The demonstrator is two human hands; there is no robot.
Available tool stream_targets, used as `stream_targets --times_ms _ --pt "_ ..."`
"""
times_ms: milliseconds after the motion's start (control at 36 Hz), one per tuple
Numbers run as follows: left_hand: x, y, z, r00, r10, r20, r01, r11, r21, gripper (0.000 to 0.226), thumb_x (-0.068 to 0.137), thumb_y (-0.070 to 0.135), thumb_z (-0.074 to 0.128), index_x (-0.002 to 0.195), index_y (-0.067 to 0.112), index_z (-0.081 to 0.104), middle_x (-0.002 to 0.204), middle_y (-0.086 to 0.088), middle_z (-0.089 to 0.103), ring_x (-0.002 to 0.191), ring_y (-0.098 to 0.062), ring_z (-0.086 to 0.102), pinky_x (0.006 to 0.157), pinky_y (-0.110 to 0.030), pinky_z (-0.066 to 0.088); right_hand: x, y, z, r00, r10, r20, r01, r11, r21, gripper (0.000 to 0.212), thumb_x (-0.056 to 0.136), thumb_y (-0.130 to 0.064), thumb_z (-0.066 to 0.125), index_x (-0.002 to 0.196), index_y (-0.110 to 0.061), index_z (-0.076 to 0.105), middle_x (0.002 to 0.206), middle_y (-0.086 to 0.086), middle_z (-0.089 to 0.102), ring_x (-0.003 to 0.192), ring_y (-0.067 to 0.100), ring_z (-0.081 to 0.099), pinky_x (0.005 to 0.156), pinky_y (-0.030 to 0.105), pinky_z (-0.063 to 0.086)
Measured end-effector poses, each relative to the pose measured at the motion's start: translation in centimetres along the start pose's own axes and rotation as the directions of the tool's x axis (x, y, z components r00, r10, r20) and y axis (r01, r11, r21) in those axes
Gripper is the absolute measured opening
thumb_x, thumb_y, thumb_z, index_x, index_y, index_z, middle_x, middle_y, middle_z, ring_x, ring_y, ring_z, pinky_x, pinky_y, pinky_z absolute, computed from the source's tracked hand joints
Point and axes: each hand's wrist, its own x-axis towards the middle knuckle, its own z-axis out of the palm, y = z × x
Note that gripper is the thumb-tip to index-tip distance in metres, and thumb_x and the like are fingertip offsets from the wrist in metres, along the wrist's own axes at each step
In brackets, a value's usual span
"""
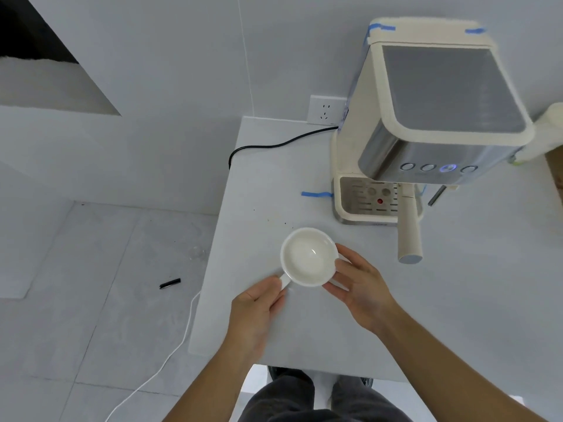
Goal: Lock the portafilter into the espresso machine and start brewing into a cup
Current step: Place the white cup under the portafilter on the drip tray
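An empty white cup (307,256) sits on the white table (457,284), in front and to the left of the cream and steel espresso machine (426,123). My left hand (259,312) pinches the cup's handle at its lower left. My right hand (359,284) cups the right side of the cup with thumb and fingers. The portafilter's cream handle (409,233) sticks out toward me from under the machine's head, over the right side of the drip tray (365,202). One button (447,168) on the front panel glows blue.
A black power cord (274,146) runs from the machine along the table's back left. A wall socket (324,110) is behind it. A steam wand (435,196) hangs at the machine's right. Blue tape (316,194) lies left of the tray. The table's left edge drops to a tiled floor.
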Motion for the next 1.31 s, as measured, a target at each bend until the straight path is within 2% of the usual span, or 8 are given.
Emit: stream_targets --times_ms 139,250,389,528,722,1056,1306 --pt "0.1 -0.3 1.9 1.000 -0.013 0.029 0.009 0.993 0.122 0.015 0.088 0.019 0.069 0.081 0.016 0.082 0.094 -0.008 0.078 0.094 -0.020 0.073 0.085 -0.031 0.057 -0.9 -0.2 -2.4 1.000 -0.022 -0.018 0.023 0.998 0.057 0.025 0.096 -0.005 0.056 0.108 -0.019 0.074 0.107 -0.001 0.078 0.102 0.021 0.072 0.084 0.038 0.056" --pt "0.1 -0.9 3.5 0.997 -0.024 0.068 0.015 0.991 0.130 0.014 0.089 0.016 0.068 0.091 0.009 0.079 0.097 -0.010 0.078 0.098 -0.022 0.072 0.085 -0.026 0.056 -1.3 -0.5 -4.6 0.999 -0.016 -0.035 0.019 0.995 0.098 0.026 0.096 -0.004 0.057 0.112 -0.016 0.073 0.113 0.003 0.076 0.105 0.024 0.072 0.091 0.042 0.055" --pt "0.6 -1.9 5.1 0.994 -0.043 0.102 0.026 0.987 0.159 0.015 0.090 0.013 0.067 0.097 0.006 0.078 0.096 -0.007 0.078 0.100 -0.020 0.072 0.091 -0.029 0.055 -1.9 -0.8 -6.8 0.998 -0.001 -0.058 0.010 0.987 0.159 0.025 0.095 -0.005 0.058 0.114 -0.013 0.072 0.112 0.006 0.076 0.104 0.026 0.073 0.094 0.045 0.053" --pt "0.8 -2.6 7.0 0.989 -0.060 0.137 0.037 0.985 0.166 0.015 0.091 0.009 0.065 0.098 0.004 0.076 0.099 -0.008 0.078 0.102 -0.020 0.071 0.096 -0.033 0.053 -2.2 -1.1 -9.1 0.993 0.011 -0.114 0.013 0.978 0.207 0.020 0.096 -0.004 0.056 0.108 -0.008 0.072 0.107 0.009 0.077 0.094 0.026 0.075 0.090 0.045 0.055" --pt "0.7 -3.1 9.5 0.983 -0.072 0.168 0.037 0.979 0.201 0.015 0.091 0.013 0.066 0.093 0.007 0.079 0.103 -0.011 0.077 0.104 -0.021 0.070 0.099 -0.037 0.052 -2.2 -2.0 -11.5 0.991 -0.001 -0.136 0.028 0.979 0.201 0.022 0.098 -0.002 0.052 0.107 -0.006 0.072 0.104 0.010 0.078 0.093 0.028 0.075 0.090 0.045 0.055" --pt "1.5 -1.9 13.4 0.988 -0.063 0.141 0.056 0.997 0.053 0.015 0.093 0.009 0.061 0.099 0.004 0.074 0.107 -0.011 0.075 0.102 -0.023 0.070 0.093 -0.036 0.053 -0.7 -4.9 -13.0 0.993 -0.044 -0.111 0.067 0.974 0.214 0.022 0.097 -0.007 0.056 0.114 -0.006 0.070 0.112 0.011 0.076 0.103 0.030 0.072 0.093 0.044 0.054" --pt "3.3 0.0 15.4 0.991 -0.055 0.121 0.056 0.998 -0.006 0.018 0.092 0.010 0.063 0.107 0.003 0.071 0.111 -0.010 0.074 0.105 -0.023 0.070 0.097 -0.038 0.052 0.6 -7.5 -12.6 0.994 -0.097 -0.052 0.107 0.967 0.230 0.024 0.093 -0.004 0.061 0.115 -0.008 0.070 0.117 0.013 0.074 0.107 0.030 0.071 0.094 0.040 0.053"
